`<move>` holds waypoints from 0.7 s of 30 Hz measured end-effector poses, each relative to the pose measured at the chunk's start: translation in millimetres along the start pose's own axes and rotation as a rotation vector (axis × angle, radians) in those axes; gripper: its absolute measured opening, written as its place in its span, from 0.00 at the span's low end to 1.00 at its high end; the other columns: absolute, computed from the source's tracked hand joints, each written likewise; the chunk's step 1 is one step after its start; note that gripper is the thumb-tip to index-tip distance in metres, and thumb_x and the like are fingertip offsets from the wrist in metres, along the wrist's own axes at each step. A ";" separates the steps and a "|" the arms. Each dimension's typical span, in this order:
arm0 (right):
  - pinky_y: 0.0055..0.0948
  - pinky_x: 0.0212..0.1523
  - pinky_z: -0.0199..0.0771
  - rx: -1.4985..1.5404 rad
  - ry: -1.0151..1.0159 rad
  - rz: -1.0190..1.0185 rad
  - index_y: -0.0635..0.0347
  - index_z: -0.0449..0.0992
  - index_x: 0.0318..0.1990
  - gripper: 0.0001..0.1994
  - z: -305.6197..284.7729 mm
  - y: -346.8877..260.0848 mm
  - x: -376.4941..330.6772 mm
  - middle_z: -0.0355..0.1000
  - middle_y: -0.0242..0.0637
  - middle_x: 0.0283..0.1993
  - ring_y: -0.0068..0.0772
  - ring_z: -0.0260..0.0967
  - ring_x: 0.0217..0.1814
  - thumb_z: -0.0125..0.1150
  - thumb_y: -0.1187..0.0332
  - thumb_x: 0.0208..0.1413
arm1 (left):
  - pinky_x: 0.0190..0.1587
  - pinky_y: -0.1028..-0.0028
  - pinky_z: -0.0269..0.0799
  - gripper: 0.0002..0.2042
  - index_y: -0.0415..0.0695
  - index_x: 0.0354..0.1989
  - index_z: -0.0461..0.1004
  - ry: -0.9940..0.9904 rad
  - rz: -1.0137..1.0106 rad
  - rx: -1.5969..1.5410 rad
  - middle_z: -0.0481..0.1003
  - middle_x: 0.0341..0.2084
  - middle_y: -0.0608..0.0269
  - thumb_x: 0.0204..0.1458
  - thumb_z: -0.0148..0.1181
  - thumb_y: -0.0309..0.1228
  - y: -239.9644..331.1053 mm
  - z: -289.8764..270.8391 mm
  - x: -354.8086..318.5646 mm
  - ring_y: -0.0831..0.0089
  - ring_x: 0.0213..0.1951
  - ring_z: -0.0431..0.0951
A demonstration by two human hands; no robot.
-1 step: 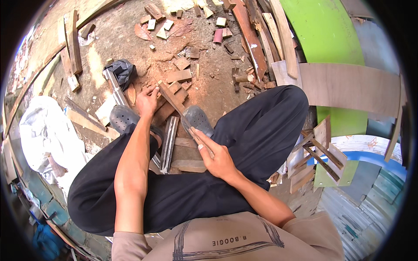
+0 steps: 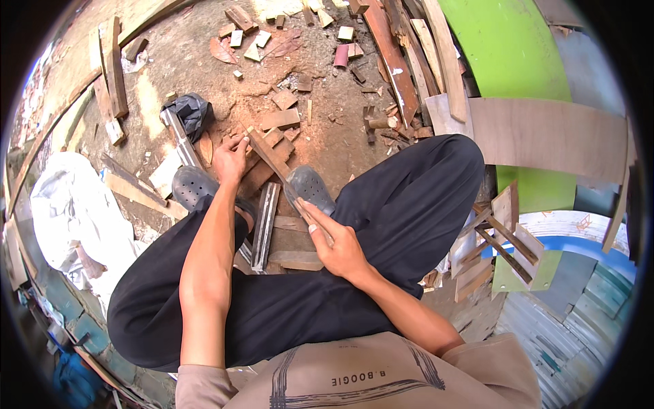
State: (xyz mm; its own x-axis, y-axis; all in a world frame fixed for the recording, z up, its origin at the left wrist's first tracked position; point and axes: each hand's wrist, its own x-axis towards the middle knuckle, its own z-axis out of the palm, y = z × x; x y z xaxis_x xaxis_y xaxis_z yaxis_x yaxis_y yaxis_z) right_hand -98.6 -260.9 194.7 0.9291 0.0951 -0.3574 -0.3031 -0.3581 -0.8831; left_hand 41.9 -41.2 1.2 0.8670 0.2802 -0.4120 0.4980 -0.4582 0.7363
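A narrow wooden strip (image 2: 270, 155) slants between my two hands, running from above the shoes back toward my lap. My right hand (image 2: 338, 251) is wrapped round its near end, thumb and fingers lying along the wood. At the strip's far end, my left hand (image 2: 229, 160) is closed in a pinch against its left edge; whatever sits between those fingertips is too small to make out. Several wood offcuts (image 2: 281, 118) lie on the ground just past the strip. Beneath it are my grey clogs (image 2: 310, 187), and a grey-striped bar (image 2: 264, 228) lies between my legs.
Long boards (image 2: 392, 65) lie at the far right beside a green panel (image 2: 521, 48) and a curved brown sheet (image 2: 545, 136). A white sack (image 2: 78, 218) lies at left, near a black plastic bag (image 2: 192, 116). Small wooden frames (image 2: 504, 238) stand right of my knee.
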 end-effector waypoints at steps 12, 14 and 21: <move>0.40 0.62 0.71 0.038 -0.060 0.036 0.61 0.68 0.67 0.22 2.2 1.3 38.0 0.73 0.51 0.61 0.52 0.70 0.64 0.49 0.69 0.66 | 0.45 0.72 0.75 0.17 0.46 0.48 0.85 -0.039 0.025 0.020 0.85 0.38 0.55 0.57 0.66 0.43 19.0 -10.5 1.5 0.70 0.38 0.84; 0.36 0.65 0.68 0.050 -0.070 0.039 0.61 0.66 0.68 0.23 -17.8 -7.6 5.5 0.71 0.47 0.66 0.46 0.68 0.68 0.49 0.72 0.67 | 0.47 0.70 0.75 0.18 0.48 0.49 0.84 -0.038 0.006 0.023 0.85 0.39 0.54 0.57 0.65 0.45 20.7 -9.8 -0.5 0.68 0.41 0.84; 0.41 0.60 0.72 0.052 -0.062 -0.065 0.53 0.67 0.68 0.23 38.9 50.3 135.2 0.74 0.52 0.60 0.54 0.71 0.63 0.50 0.66 0.66 | 0.47 0.69 0.76 0.17 0.52 0.49 0.84 -0.025 0.003 0.219 0.85 0.40 0.56 0.57 0.65 0.47 32.8 -6.1 1.6 0.67 0.42 0.85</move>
State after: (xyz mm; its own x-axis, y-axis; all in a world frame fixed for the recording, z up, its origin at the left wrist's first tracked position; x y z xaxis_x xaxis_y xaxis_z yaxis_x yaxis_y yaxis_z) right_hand 3.5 -229.9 90.1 0.9327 0.1746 -0.3156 -0.2548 -0.3003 -0.9192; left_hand 59.5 -50.6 27.9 0.8672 0.2591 -0.4253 0.4852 -0.6318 0.6045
